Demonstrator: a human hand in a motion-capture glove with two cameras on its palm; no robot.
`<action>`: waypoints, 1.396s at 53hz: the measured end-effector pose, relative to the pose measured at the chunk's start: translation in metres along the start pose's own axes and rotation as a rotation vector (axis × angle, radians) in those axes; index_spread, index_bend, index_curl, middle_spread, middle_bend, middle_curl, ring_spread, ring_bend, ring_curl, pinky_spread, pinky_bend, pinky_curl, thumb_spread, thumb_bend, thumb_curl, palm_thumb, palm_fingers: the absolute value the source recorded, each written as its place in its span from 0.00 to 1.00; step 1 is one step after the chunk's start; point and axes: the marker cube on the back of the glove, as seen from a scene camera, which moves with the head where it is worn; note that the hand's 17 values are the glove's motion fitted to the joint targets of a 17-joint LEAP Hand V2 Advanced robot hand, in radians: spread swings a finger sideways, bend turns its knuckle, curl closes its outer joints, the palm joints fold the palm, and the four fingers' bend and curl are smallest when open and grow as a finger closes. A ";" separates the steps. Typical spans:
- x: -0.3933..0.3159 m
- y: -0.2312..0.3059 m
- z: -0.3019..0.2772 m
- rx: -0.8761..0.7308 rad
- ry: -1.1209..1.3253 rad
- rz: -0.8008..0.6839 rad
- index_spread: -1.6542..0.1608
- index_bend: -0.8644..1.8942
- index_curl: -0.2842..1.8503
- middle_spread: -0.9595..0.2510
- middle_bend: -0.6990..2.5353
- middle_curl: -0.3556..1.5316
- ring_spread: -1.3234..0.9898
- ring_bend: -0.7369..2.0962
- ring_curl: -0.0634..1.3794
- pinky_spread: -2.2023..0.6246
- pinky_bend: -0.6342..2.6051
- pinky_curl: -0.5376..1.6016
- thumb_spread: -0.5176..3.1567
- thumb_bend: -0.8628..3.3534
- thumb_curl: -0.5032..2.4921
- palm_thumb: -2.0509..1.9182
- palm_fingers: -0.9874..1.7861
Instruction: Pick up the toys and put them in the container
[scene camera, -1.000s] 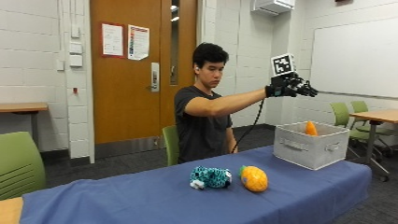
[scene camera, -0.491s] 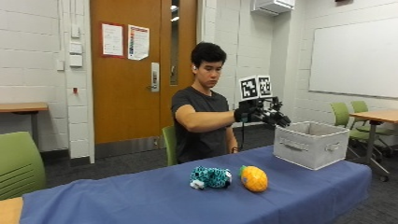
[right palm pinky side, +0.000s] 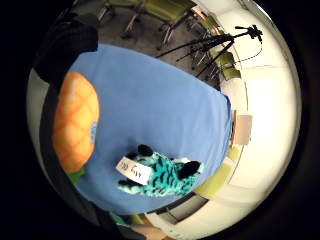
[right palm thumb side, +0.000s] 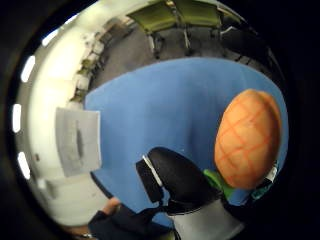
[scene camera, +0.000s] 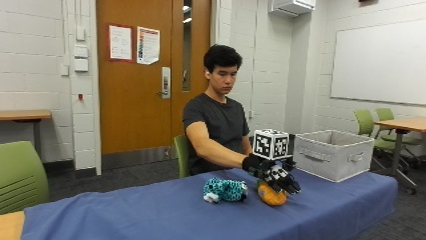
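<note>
My gloved right hand (scene camera: 271, 171) hovers just over an orange pineapple-patterned plush toy (scene camera: 271, 196) on the blue-covered table (scene camera: 133, 212), fingers spread and pointing down, not closed round it. In the thumb side palm view the black thumb (right palm thumb side: 172, 177) stands apart from the orange toy (right palm thumb side: 247, 137). A teal and black striped plush toy (scene camera: 225, 190) lies just left of the orange one; it also shows with a white tag in the little finger side palm view as the teal toy (right palm pinky side: 160, 175), beside the orange toy (right palm pinky side: 75, 122). The grey fabric container (scene camera: 333, 154) stands at the table's right end.
The container (right palm thumb side: 77, 140) sits near the table's corner, an arm's reach from the toys. Green chairs (scene camera: 20, 175) stand around the table, and a second table (scene camera: 403, 122) is at the far right. Blue cloth (right palm pinky side: 160, 100) stretches bare beyond the toys.
An orange toy seen at the container's mouth a second ago is gone from sight. My hand has swung back from above the container, leftward and down, to just over the orange toy on the table.
</note>
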 end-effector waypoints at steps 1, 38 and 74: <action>0.000 0.000 0.004 -0.009 0.003 0.001 0.74 0.40 0.43 0.64 0.31 0.43 0.39 0.48 0.20 0.72 0.41 0.40 0.43 0.19 0.25 0.50 0.43; 0.001 0.006 0.030 0.013 0.121 0.031 0.70 0.43 0.48 0.48 0.34 0.44 0.35 0.55 0.27 0.64 0.44 0.41 0.45 0.25 0.32 0.65 0.75; -0.054 -0.016 -0.162 0.109 0.012 -0.031 0.68 0.43 0.62 0.46 0.47 0.57 0.39 0.65 0.39 0.61 0.44 0.44 0.34 0.24 0.44 0.66 0.80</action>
